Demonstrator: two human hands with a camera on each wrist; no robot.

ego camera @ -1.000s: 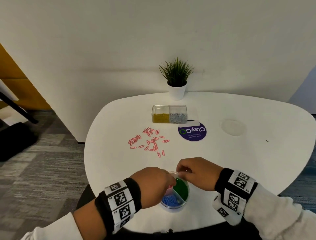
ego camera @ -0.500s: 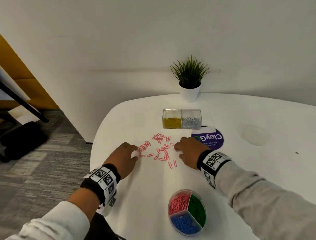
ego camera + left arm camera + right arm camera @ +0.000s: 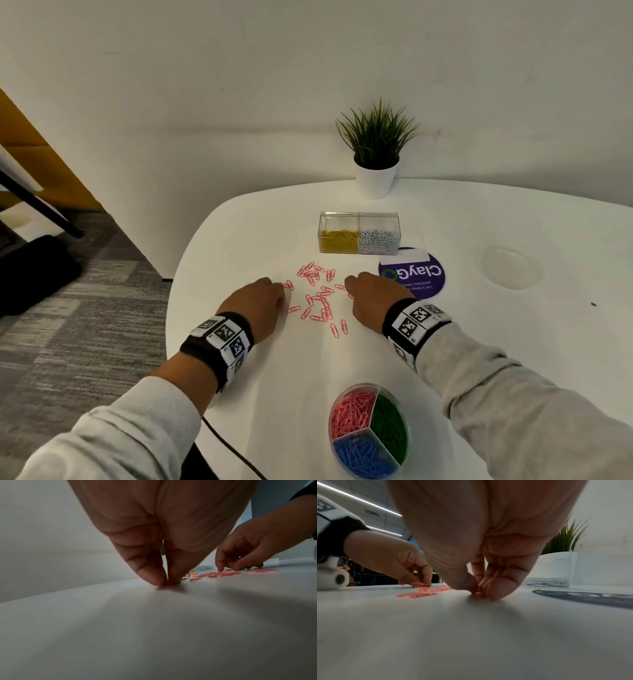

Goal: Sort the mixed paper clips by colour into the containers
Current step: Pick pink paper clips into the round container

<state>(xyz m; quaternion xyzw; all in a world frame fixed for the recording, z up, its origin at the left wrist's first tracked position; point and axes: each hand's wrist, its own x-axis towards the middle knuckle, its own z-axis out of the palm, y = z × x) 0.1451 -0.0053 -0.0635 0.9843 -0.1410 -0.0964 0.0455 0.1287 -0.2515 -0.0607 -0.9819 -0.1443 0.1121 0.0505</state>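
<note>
1. head view: pink paper clips [image 3: 317,298] lie scattered mid-frame on the white table [image 3: 239,246], between both hands.
2. the left hand [image 3: 255,308] sits at the scatter's left edge; the left wrist view shows thumb and fingertip pressed together on a pink clip at the tabletop.
3. the right hand [image 3: 371,298] sits at the right edge, its fingers [image 3: 496,592] pinching a clip too.
4. the round divided container [image 3: 369,430], lower centre, holds pink, green and blue clips.
5. the clear box [image 3: 359,233], above the scatter, holds yellow and silver ones.
</note>
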